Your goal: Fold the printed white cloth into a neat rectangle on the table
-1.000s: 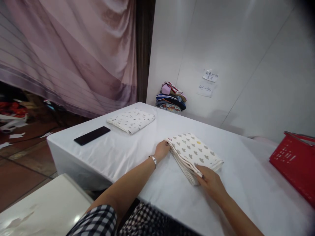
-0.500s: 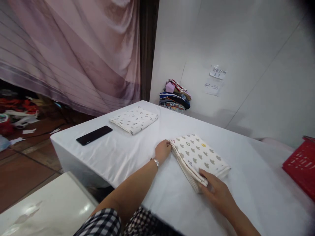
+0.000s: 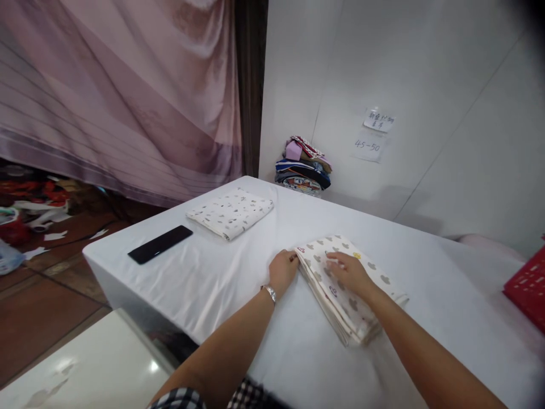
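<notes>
A folded white cloth [image 3: 323,287] with grey cloud-like shapes and a few small coloured figures lies on the white-covered table [image 3: 238,272]. At its left corner my left hand [image 3: 283,271] has thumb and fingers closed on the layered edge. My right hand [image 3: 349,274] is over the middle of the cloth's top, fingers stretched out and apart, holding nothing. Whether its fingertips press on the fabric is hard to tell. Several stacked layers show along the near left edge. Farther back rests another folded white cloth [image 3: 232,213] with small dark prints.
A black phone [image 3: 160,244] lies near the table's left edge. By the wall stands a stack of folded fabrics [image 3: 302,167]. A red basket [image 3: 530,287] is at the far right, and a pale glossy surface [image 3: 85,363] at the lower left.
My right hand has let go of the cloth's near corner and moved up and left over its top. My left hand stays at the left corner. The view has shifted slightly.
</notes>
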Demonstrator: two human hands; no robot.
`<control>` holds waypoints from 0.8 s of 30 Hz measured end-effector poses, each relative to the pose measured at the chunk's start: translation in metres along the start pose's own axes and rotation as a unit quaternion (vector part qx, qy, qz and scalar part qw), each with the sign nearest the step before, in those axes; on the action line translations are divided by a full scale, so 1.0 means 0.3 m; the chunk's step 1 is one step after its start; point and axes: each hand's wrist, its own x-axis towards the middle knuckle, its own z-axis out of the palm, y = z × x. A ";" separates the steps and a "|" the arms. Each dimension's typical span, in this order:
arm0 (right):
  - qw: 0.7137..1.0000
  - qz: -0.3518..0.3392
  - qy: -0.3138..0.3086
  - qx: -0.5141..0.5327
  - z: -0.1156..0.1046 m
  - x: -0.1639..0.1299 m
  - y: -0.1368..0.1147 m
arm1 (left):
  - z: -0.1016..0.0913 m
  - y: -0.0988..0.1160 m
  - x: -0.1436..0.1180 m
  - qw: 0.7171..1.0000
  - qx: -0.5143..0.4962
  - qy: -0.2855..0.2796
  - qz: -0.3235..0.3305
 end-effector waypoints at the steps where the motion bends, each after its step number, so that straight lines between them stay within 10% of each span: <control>1: 1.000 -0.021 -0.002 -0.016 0.019 0.051 -0.001 | -0.002 0.000 0.002 1.000 -0.005 0.002 -0.002; 8: 0.984 -0.122 -0.103 -0.081 0.138 0.265 -0.084 | 0.003 -0.019 0.022 0.999 -0.025 0.025 0.006; 24: 0.971 -0.083 -0.223 -0.005 0.129 0.326 -0.064 | 0.023 -0.035 0.029 0.996 -0.071 0.053 0.008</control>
